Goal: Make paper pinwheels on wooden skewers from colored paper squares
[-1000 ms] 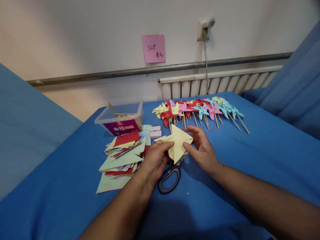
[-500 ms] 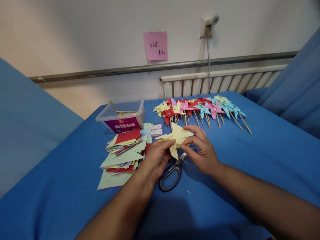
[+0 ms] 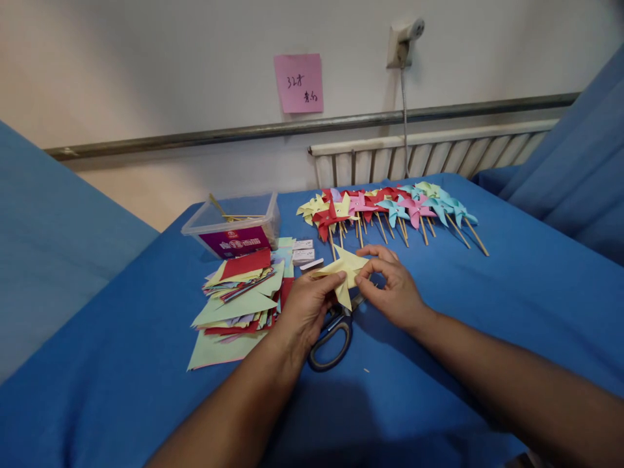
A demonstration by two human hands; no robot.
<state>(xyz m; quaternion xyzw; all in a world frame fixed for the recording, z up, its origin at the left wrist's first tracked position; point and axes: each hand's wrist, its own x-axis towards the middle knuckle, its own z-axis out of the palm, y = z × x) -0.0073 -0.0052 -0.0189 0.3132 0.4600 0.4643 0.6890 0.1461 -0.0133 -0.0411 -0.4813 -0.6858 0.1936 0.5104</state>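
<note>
A pale yellow paper pinwheel [image 3: 347, 265] with pointed, folded blades is held up between my two hands above the blue cloth. My left hand [image 3: 312, 302] grips it from the left, the thumb pressed near its middle. On the other side my right hand [image 3: 390, 283] pinches a right-hand edge between thumb and fingers. Below the pinwheel lies a pair of scissors [image 3: 334, 344] with dark handles, its blades partly hidden. Just left of my left hand is a stack of coloured paper [image 3: 238, 312] in green, red and yellow.
A clear plastic box [image 3: 234, 224] holding sticks stands behind the paper stack. Small white boxes [image 3: 303, 250] sit beside it. Several finished pinwheels [image 3: 390, 207] on sticks lie along the back. Blue curtains [image 3: 570, 162] hang at both sides, and a wall with a radiator [image 3: 429, 156] closes the rear.
The pinwheel's right blade has been bent inward, and my right fingers have drawn closer to its middle. The view has shifted slightly.
</note>
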